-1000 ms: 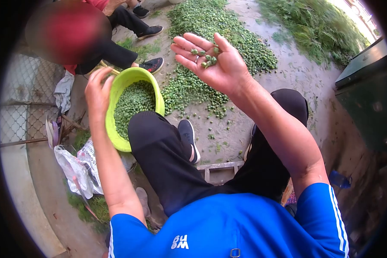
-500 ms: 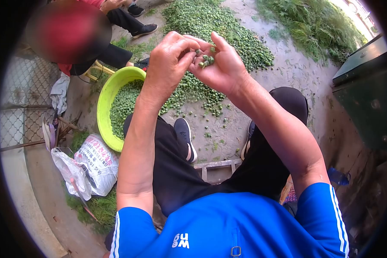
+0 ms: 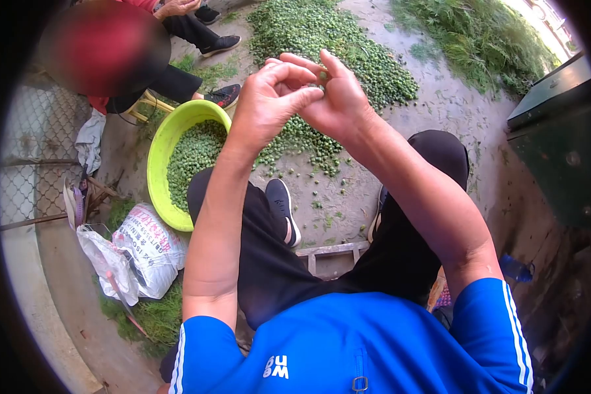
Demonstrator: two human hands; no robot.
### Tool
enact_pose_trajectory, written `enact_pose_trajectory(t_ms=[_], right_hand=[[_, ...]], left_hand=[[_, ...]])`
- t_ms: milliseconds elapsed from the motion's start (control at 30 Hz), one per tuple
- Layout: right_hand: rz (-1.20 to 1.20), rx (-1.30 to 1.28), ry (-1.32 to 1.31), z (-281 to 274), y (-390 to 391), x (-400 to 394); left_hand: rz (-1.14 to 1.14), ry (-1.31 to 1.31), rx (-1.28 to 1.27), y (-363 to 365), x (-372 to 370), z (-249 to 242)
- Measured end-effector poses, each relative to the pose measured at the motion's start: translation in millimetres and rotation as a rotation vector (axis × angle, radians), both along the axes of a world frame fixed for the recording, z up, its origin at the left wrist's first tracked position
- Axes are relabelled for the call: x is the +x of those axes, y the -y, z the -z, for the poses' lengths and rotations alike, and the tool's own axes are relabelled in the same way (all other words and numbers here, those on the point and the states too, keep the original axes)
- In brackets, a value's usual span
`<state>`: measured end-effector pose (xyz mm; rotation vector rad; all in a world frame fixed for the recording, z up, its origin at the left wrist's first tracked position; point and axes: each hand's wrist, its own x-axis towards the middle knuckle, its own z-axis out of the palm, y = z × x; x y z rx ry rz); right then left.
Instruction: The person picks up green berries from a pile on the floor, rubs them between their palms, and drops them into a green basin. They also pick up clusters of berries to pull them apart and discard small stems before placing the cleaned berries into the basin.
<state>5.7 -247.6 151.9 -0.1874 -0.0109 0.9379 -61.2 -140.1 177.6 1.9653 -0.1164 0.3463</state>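
My right hand (image 3: 341, 98) is cupped palm up, with a few small round green seed cones (image 3: 322, 77) showing near its fingers. My left hand (image 3: 269, 105) reaches over that palm, fingers curled and thumb laid across it at the cones. The left thumb and fingers cover most of what lies in the palm. Both hands are raised above a wide spread of the same cones (image 3: 322, 39) on the ground. Left of my knee stands a yellow-green basin (image 3: 156, 164) partly filled with cones.
A heap of feathery green branches (image 3: 473, 39) lies at the back right. Another person (image 3: 105, 52) sits at the upper left beside the basin. White printed sacks (image 3: 148, 246) lie at left, near a wire fence (image 3: 33, 131). A dark green metal box (image 3: 558, 144) stands at right.
My left hand has shifted right, its thumb now farther over my right palm. The cones visible there before are now mostly covered. The seated person's foot shows more.
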Motion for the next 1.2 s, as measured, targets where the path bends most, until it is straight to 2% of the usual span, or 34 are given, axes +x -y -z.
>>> enact_pose_trajectory(t_ms=[33,167,267,333,367,433,467,533,567,600,667,800,933,1000,1033,1067,1133,1200], right_hand=[[-0.010,0.010,-0.002,4,-2,2],[0.024,-0.026,-0.015,8,-5,2],[0.012,-0.022,0.013,19,-9,6],[-0.002,-0.027,0.012,18,-9,6],[-0.002,-0.027,0.012,18,-9,6],[0.011,-0.055,-0.114,9,-6,3],[0.012,-0.054,-0.113,10,-4,3],[-0.107,0.093,-0.053,21,2,8],[-0.262,0.388,0.010,39,1,17],[-0.264,0.390,0.011,34,1,15],[-0.181,0.225,-0.041,26,3,10],[-0.151,0.245,-0.093,15,5,7],[-0.209,0.421,-0.038,22,2,14],[-0.068,0.218,-0.090,17,3,15],[-0.171,0.422,-0.084,23,4,19],[-0.171,0.421,-0.085,26,4,19],[0.038,0.098,-0.087,4,3,8],[0.050,0.087,-0.092,3,3,8]], left_hand=[[-0.071,-0.024,0.161,4,-3,-4],[-0.137,-0.089,0.231,11,-2,-4],[-0.116,-0.006,0.257,12,0,-2],[-0.071,-0.109,0.087,9,0,-2],[-0.070,-0.109,0.088,7,2,0],[0.021,-0.048,-0.224,3,4,2],[0.021,-0.048,-0.223,0,3,1],[0.113,-0.242,-0.688,-3,-2,-13],[0.164,-0.262,-0.837,-8,-3,-16],[0.163,-0.261,-0.834,-14,-3,-14],[0.305,-0.269,-1.201,-25,0,-8],[0.323,-0.245,-1.326,-21,-6,-19],[0.275,-0.276,-1.295,-22,-8,-19],[0.248,-0.318,-0.748,-28,-8,-13],[0.124,-0.303,-0.629,-22,-10,-10],[0.124,-0.304,-0.630,-16,-8,-5],[0.013,-0.053,-0.179,-6,-5,5],[-0.007,-0.071,-0.127,-3,-9,-2]])
